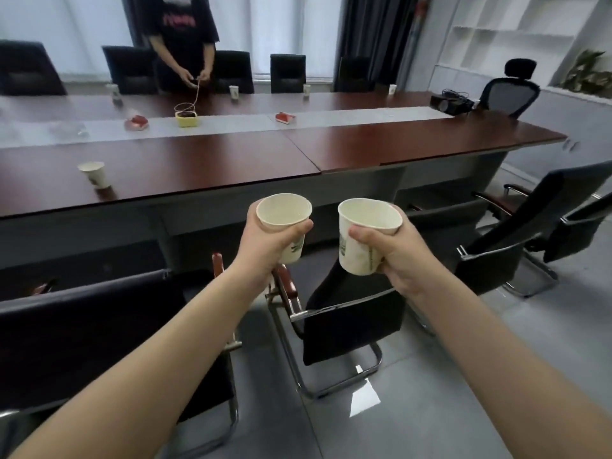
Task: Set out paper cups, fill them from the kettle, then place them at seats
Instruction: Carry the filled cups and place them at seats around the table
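My left hand (pixel 265 246) grips a white paper cup (pixel 285 212) with a green print, held upright in the air short of the table's near edge. My right hand (pixel 394 250) grips a second white paper cup (pixel 367 223) beside it, tilted slightly left. A third paper cup (pixel 94 173) stands on the dark wooden conference table (pixel 205 167) at the near left. Several more paper cups, among them one (pixel 234 92) near the middle, stand along the far edge in front of the seats. No kettle is in view.
Black chairs (pixel 347 323) stand between me and the table, with more chairs at right and along the far side. A person in a dark shirt (pixel 185 31) stands at the far side handling a string. A yellow box (pixel 187 119) and red items sit on the centre strip.
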A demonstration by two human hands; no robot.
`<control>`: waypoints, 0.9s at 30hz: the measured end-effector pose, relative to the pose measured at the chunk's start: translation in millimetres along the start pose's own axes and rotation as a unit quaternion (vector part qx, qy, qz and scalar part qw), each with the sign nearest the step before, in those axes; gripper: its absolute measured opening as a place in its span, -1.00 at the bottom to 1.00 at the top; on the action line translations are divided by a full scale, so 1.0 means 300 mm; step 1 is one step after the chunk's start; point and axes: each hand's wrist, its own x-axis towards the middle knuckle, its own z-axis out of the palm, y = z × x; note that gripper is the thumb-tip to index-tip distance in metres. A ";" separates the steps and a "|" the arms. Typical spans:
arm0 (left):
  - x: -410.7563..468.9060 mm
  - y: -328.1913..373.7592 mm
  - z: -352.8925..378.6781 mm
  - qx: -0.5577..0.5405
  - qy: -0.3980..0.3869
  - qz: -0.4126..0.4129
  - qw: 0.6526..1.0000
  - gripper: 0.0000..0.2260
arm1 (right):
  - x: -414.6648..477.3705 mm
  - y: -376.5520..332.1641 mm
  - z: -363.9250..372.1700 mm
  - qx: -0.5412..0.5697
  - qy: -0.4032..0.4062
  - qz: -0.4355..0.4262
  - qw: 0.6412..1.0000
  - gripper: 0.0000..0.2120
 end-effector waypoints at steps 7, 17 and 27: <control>0.178 0.006 -0.052 0.010 0.060 0.008 0.998 -0.42 | 0.235 -0.054 0.109 0.019 -0.034 -0.013 0.999 -0.35; 0.479 0.048 -0.053 -0.012 0.081 -0.019 0.996 -0.44 | 0.523 -0.090 0.171 0.023 -0.014 -0.026 0.999 -0.20; 0.769 0.030 -0.017 0.013 0.087 -0.002 0.996 -0.44 | 0.838 -0.120 0.127 0.020 -0.040 -0.017 0.999 -0.53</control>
